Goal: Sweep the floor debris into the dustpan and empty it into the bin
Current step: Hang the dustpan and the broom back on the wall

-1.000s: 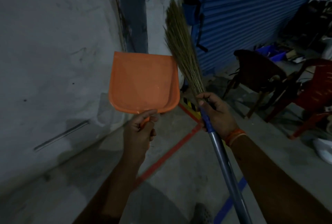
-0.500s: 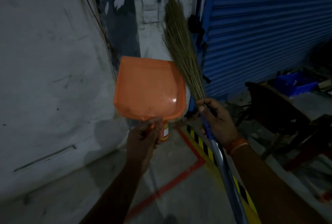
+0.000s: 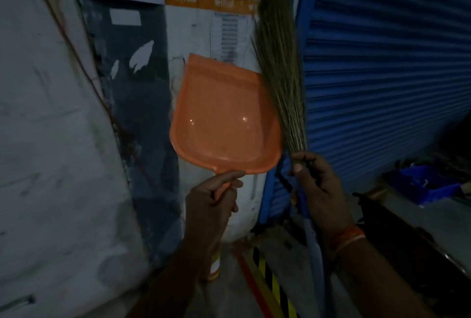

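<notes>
Raised higher than a moment before, we gripped the dustpan (image 3: 225, 124) in our left hand (image 3: 212, 196) and the broom (image 3: 283, 67) in our right hand (image 3: 317, 186), bristles up, side by side.

One head-worn view looks forward and slightly down from close behind both raised forearms, facing a pale plastered wall (image 3: 51, 139) at left and a blue corrugated metal shutter (image 3: 382, 75) at right, both near.
</notes>
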`<state>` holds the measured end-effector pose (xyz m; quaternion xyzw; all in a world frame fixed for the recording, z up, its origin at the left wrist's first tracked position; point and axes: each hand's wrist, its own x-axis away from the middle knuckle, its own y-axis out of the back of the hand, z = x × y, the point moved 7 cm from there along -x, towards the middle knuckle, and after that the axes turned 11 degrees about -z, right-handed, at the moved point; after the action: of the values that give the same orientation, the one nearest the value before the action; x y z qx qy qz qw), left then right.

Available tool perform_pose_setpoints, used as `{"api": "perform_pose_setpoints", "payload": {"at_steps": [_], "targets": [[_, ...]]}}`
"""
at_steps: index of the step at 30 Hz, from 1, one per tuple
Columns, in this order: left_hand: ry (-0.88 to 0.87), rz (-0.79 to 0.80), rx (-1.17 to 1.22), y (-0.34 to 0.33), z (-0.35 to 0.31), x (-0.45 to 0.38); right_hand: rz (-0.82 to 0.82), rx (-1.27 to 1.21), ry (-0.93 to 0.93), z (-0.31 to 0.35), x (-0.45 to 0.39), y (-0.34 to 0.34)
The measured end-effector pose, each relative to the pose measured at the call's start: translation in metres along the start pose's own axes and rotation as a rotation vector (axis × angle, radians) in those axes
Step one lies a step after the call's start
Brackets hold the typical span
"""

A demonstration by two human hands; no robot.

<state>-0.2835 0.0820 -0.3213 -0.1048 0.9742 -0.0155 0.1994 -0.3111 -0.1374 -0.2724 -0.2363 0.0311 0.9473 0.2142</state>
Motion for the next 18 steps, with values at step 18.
{"api": "perform_pose_setpoints", "payload": {"at_steps": [18], "targets": [[-0.307,0.330,-0.568,-0.096,-0.099,-0.216,0.093,-0.266,0.247,-0.021,-0.276,-0.001]]}}
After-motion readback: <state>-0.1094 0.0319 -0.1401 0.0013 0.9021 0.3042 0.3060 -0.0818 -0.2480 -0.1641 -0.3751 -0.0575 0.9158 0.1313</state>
